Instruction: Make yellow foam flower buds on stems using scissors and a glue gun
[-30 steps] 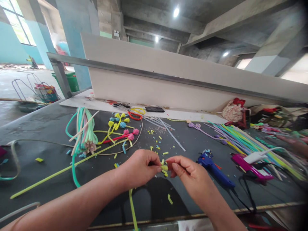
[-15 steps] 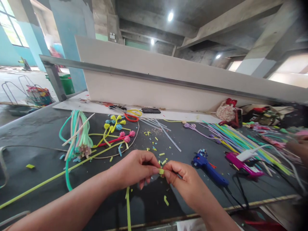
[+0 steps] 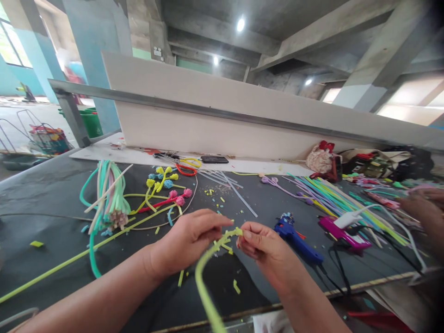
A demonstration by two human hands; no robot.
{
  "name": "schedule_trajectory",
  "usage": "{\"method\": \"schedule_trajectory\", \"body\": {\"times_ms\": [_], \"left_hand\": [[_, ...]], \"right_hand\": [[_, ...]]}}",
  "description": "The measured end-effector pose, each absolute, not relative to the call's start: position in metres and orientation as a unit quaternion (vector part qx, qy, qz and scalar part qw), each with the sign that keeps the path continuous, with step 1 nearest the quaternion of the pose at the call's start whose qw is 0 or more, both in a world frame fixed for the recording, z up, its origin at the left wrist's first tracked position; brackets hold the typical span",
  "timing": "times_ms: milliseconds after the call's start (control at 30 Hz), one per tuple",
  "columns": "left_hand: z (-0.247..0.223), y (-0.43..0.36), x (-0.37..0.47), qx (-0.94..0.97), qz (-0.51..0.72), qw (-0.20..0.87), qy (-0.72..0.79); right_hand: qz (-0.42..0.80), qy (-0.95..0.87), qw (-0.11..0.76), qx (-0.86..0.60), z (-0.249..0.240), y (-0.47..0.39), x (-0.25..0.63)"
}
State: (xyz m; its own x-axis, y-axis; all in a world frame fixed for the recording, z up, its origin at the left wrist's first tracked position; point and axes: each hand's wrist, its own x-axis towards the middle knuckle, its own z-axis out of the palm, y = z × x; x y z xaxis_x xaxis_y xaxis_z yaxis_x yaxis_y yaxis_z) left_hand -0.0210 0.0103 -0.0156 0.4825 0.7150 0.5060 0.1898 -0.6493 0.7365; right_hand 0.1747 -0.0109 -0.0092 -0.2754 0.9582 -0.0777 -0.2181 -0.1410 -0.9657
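Observation:
My right hand (image 3: 262, 240) pinches the upper end of a yellow-green pipe cleaner (image 3: 205, 284) between thumb and fingers. From there the stem bends left and runs down past the bottom edge. My left hand (image 3: 194, 236) hovers just left of that end, index finger stretched out, with nothing visible in its grasp; its thumb is mostly hidden. Short cut yellow-green pieces (image 3: 236, 286) lie on the dark tabletop under and around both hands. Right of my right hand rests a blue glue gun (image 3: 300, 243).
A bundle of mint and pink pipe cleaners (image 3: 113, 196) lies left, near yellow and pink flower stems (image 3: 180, 200). Clear glue sticks (image 3: 239, 194) lie behind. A magenta power strip (image 3: 345, 233) with cords and coloured stems (image 3: 326, 194) sit right, beside another person's hand (image 3: 421, 208).
The small yellow-green piece both hands were pinching is no longer between them. My right hand now grips the long stem's end, raised from the table, and my left fingers have straightened.

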Motion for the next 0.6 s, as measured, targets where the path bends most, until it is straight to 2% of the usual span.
{"method": "schedule_trajectory", "body": {"times_ms": [67, 167, 500, 600], "left_hand": [[-0.014, 0.007, -0.025, 0.864, 0.404, 0.180, 0.239], [-0.010, 0.003, -0.028, 0.908, 0.343, 0.093, 0.220], [-0.013, 0.004, -0.026, 0.951, 0.223, 0.091, 0.195], [-0.015, -0.001, -0.022, 0.947, 0.227, 0.143, 0.175]], "right_hand": [[0.658, -0.458, 0.453, -0.389, -0.011, -0.010, 0.174], [0.671, -0.441, 0.452, -0.388, -0.015, -0.007, 0.173], [0.649, -0.435, 0.441, -0.441, -0.020, -0.006, 0.168], [0.628, -0.447, 0.435, -0.465, -0.024, -0.006, 0.160]]}}
